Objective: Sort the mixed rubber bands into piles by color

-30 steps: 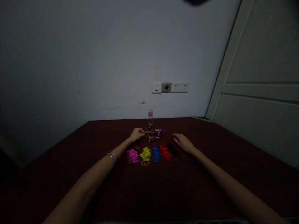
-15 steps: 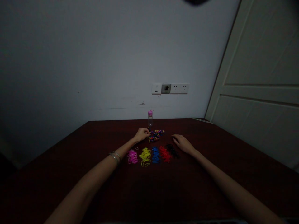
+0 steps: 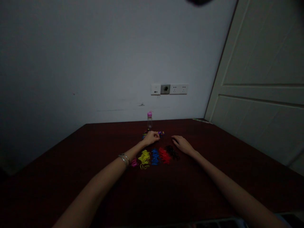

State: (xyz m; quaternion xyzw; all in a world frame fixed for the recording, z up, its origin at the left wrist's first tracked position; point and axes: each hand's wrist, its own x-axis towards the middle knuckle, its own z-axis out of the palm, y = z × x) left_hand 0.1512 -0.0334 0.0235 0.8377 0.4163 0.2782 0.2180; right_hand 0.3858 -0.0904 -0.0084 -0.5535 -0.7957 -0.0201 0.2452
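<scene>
My left hand (image 3: pixel 151 138) is over the mixed pile of coloured hair elastics (image 3: pixel 161 133), its fingers curled and pinched together. What lies between the fingertips is too small and dark to make out. My right hand (image 3: pixel 182 144) rests on the table right of the pile, fingers stretched out and holding nothing. Sorted heaps of elastics lie nearer me: pink (image 3: pixel 134 162), partly behind my left forearm, then yellow (image 3: pixel 144 157), blue (image 3: pixel 155 156), red (image 3: pixel 164 155) and black (image 3: pixel 172 152), the last beside my right hand.
A clear bottle with a pink cap (image 3: pixel 149 119) stands upright behind the mixed pile. The dark red table (image 3: pixel 152 193) meets a pale wall with a socket panel (image 3: pixel 169 89). A white door (image 3: pixel 256 95) is at the right.
My left hand has moved right, from the pile's left edge to over its middle, and its forearm now covers part of the pink heap. My right hand stays resting. The view has shifted slightly.
</scene>
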